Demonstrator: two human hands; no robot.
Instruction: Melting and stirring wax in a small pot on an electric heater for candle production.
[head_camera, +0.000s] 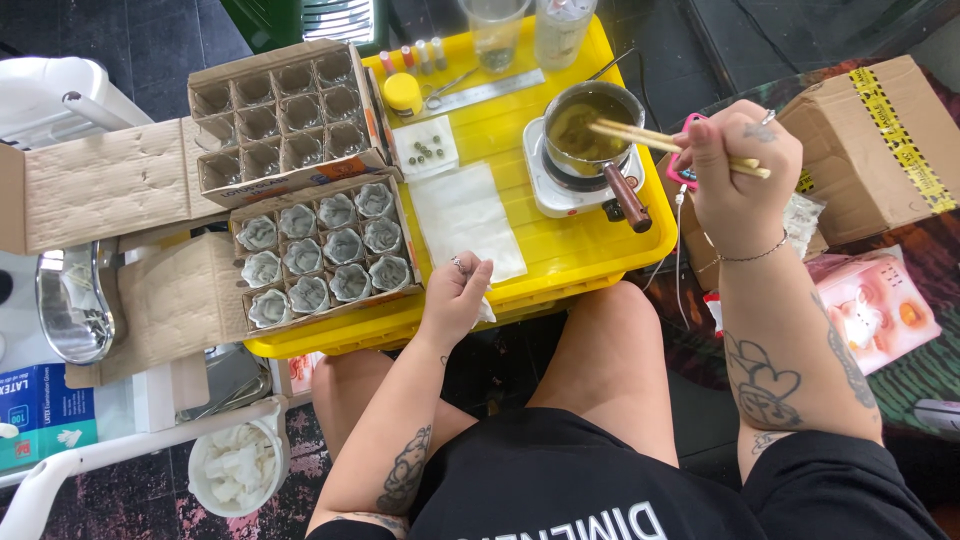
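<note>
The right hand (738, 170) is closed around a pair of wooden chopsticks (640, 135), whose tips reach into a small metal pot (592, 120) of yellowish liquid. The pot sits on a small white hotplate (560, 195) near the far right corner of a yellow tray (560, 255) that rests across the person's lap. The left hand (457, 295) lies at the near edge of the tray, fingers curled down and pinching a white sheet of paper (465, 215) spread flat at the tray's middle. On the tray's left side stand two divided cardboard boxes: the near box (322, 250) has pale paper-lined cups in its cells, and the far box (285, 115) holds clear glasses. Along the tray's far edge lie a metal ruler (485, 90), a small yellow jar (403, 92) and a clear plastic cup (495, 30).
</note>
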